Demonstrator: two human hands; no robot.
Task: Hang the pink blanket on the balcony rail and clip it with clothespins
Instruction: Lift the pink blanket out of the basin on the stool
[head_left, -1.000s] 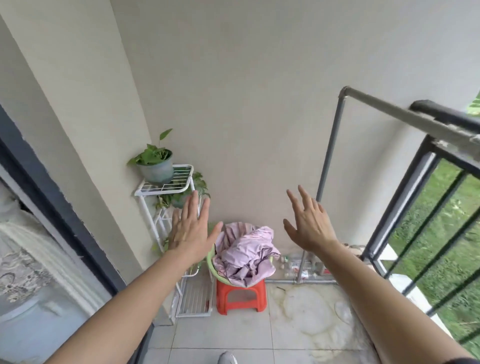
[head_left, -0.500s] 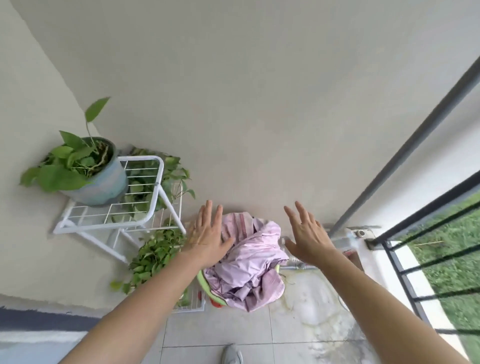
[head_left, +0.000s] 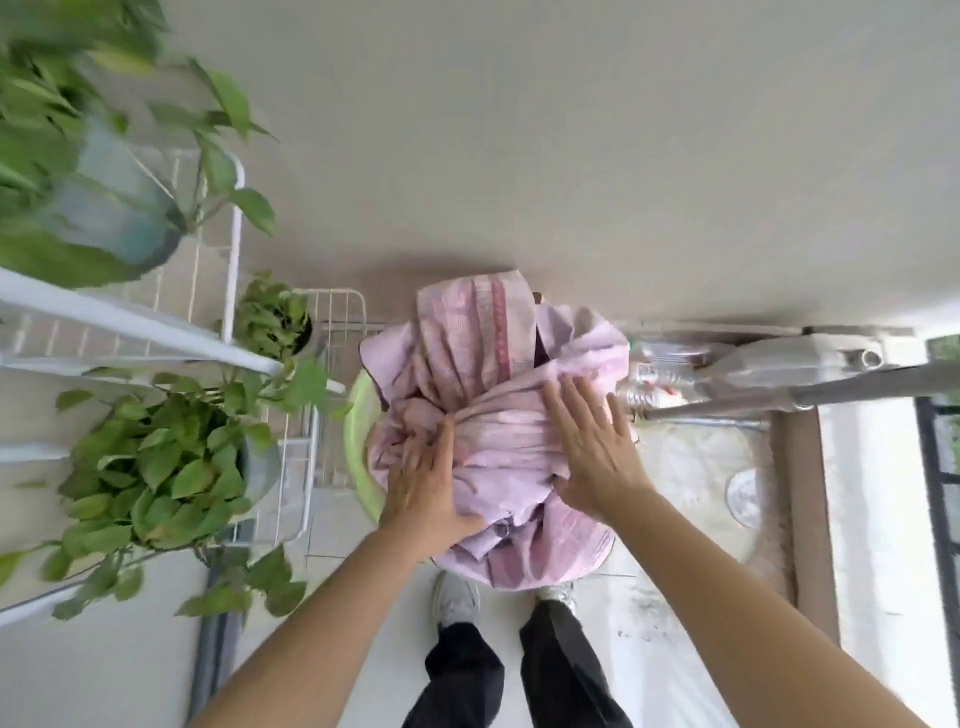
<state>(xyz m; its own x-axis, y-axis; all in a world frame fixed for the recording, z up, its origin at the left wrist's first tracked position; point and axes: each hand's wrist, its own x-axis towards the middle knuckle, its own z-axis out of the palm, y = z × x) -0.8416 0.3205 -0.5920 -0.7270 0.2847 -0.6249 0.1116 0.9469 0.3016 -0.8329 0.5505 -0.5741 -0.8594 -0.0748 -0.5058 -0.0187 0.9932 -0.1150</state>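
On the pink blanket (head_left: 498, 415), both hands (head_left: 431, 488) (head_left: 597, 447) now press.

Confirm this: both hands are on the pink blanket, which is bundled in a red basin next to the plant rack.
One detail is wrong: the basin is light green, not red, as the head view shows along its rim left of the bundle. The rest stands: the left hand and right hand are both on the pink blanket, next to the plant rack.
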